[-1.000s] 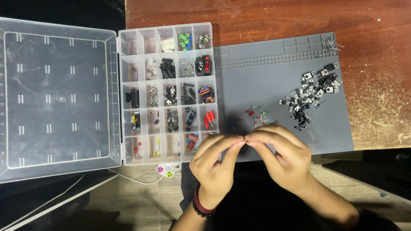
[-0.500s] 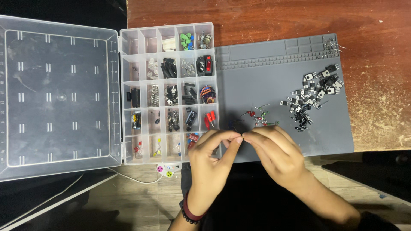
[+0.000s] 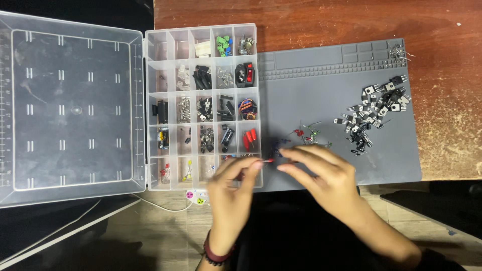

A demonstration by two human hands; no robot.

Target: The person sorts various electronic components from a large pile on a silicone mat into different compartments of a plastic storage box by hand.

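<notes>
The left hand (image 3: pixel 232 188) pinches a small red LED (image 3: pixel 268 161) at its fingertips, over the lower edge of the clear parts box (image 3: pixel 203 105). The right hand (image 3: pixel 326 175) hovers just beside it above the grey mat (image 3: pixel 321 90), fingers loosely curled. A few loose LEDs (image 3: pixel 307 134) lie on the mat near the right hand, and a pile of black transistors (image 3: pixel 374 110) sits farther right. The box lid (image 3: pixel 70 108) lies open to the left on the wooden bench (image 3: pixel 442 30).

free: grey mat (image 3: pixel 321 95) centre | obstacles: transistor pile (image 3: pixel 374 113) right, compartment box (image 3: pixel 203 105) left

Bare forearms; dark red band on left wrist (image 3: pixel 217 255).
</notes>
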